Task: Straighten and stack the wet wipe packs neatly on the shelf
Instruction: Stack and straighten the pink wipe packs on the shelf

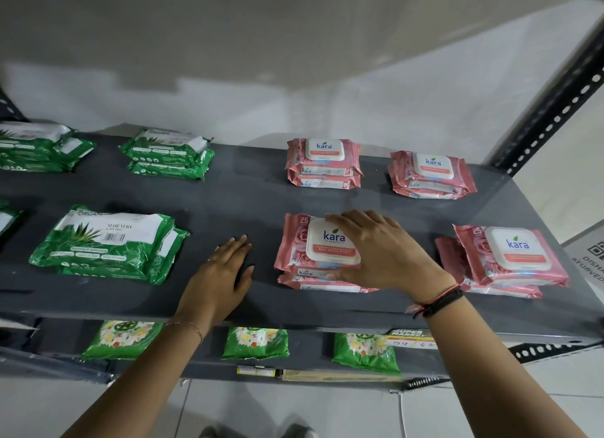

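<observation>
The front pink stack is being squared: its top pack is gripped by the right hand; the left hand is rested open on the shelf. Next, edges probably need aligning.

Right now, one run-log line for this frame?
right hand: on front pink stack | left hand: flat on shelf, empty | far-right stack: skewed

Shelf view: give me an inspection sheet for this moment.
Surface: dark grey shelf, bare between stacks.
Job's things: four pink Kara stacks; front-right stack skewed; green Origami aloe vera stacks at left.
Clutter: nothing seen.
Grips: right hand on front-middle Kara stack; left hand flat on shelf, empty.
Cables: white cable on floor.
Surroundings: green packets on lower shelf, white wall.
</observation>
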Demonstrator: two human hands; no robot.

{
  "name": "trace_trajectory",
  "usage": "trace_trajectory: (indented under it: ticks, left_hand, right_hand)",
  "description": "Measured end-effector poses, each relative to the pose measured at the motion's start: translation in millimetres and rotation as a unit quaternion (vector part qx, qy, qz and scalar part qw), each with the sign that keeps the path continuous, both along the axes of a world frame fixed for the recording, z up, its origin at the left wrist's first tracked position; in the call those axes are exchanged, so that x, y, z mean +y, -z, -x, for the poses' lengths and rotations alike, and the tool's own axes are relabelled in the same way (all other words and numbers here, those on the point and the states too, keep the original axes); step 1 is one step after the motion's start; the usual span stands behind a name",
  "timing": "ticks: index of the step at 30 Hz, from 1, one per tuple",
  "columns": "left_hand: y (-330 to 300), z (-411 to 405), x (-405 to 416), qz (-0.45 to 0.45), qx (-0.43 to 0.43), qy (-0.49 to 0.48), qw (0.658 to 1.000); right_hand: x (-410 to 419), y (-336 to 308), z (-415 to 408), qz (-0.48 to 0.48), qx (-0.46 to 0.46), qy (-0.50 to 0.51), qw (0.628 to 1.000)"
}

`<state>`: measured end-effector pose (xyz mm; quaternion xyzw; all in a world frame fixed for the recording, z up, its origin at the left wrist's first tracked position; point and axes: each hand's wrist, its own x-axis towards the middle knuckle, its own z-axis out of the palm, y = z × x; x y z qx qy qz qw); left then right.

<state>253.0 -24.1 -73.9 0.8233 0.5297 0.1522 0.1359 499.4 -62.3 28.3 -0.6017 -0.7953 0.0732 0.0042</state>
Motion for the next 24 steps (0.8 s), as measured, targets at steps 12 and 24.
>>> trace_trajectory:
  ticks: [12, 24]
  left_hand:
    - [-2.2, 0.0, -0.9, -0.010, -0.001, 0.004, 1.000]
    - [-32.1, 2.9, -1.2, -0.048, 0.027, 0.036, 0.998]
  right_hand:
    - [-2.3, 2.5, 0.4, 0.003, 0.039, -0.004, 0.999]
    - [-10.0, -6.5, 11.4, -0.029, 0.053, 0.042, 0.997]
